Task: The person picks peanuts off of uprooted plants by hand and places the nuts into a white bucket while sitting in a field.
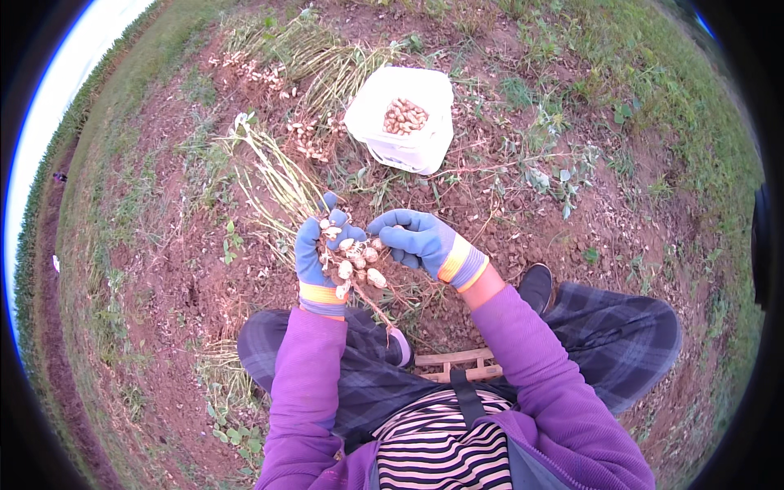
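Note:
My left hand (318,251), in a blue-coated work glove with an orange cuff, grips an uprooted peanut plant near its roots. The plant's pale green stems (275,171) stretch away to the upper left. A cluster of peanut pods (360,260) hangs at its root end, between my two hands. A thin root (373,306) trails down toward my shoe. My right hand (416,239), gloved the same way, has its thumb and fingers pinched at the right side of the cluster, on a pod mostly hidden by the fingers.
Beyond my hands stands a white plastic bucket (398,147) with picked peanuts (405,116) inside. Pulled peanut plants (306,55) with pods lie left of it on reddish soil. Beneath me is a low wooden stool (453,358). Weeds (563,177) grow to the right.

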Demonstrator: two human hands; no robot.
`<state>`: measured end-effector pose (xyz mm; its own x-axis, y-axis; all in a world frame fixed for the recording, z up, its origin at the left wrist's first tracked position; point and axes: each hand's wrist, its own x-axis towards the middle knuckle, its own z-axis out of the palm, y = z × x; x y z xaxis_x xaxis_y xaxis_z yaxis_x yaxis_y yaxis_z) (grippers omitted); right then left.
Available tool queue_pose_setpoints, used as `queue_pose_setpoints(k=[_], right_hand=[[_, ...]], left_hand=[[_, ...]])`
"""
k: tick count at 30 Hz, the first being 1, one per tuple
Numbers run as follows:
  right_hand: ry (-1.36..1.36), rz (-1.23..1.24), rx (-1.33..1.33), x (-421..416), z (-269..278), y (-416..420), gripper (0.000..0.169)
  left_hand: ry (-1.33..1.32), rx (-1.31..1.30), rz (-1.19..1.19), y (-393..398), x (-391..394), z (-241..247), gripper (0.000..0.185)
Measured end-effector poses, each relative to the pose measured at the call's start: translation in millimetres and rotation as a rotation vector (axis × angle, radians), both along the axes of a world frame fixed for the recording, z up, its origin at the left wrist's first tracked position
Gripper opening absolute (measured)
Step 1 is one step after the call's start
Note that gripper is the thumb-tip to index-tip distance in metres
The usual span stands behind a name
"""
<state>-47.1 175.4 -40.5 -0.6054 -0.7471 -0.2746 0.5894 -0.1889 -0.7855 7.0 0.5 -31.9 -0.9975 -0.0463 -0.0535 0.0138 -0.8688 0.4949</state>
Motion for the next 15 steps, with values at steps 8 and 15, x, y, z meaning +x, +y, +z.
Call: queue_pose_setpoints(k=[8, 15], right_hand=[[0.314, 0.009, 0.156, 3.5, 2.0, -8.0, 0.021], [0.914, -0.266, 0.288, 4.3, -7.4, -16.3, 0.014]], left_hand=[[0.058, 0.12, -0.102, -11.2, -1.4, -15.2, 0.048], [-0.152, -0.037, 0.072, 7.2, -0.2, 4.6, 0.045]])
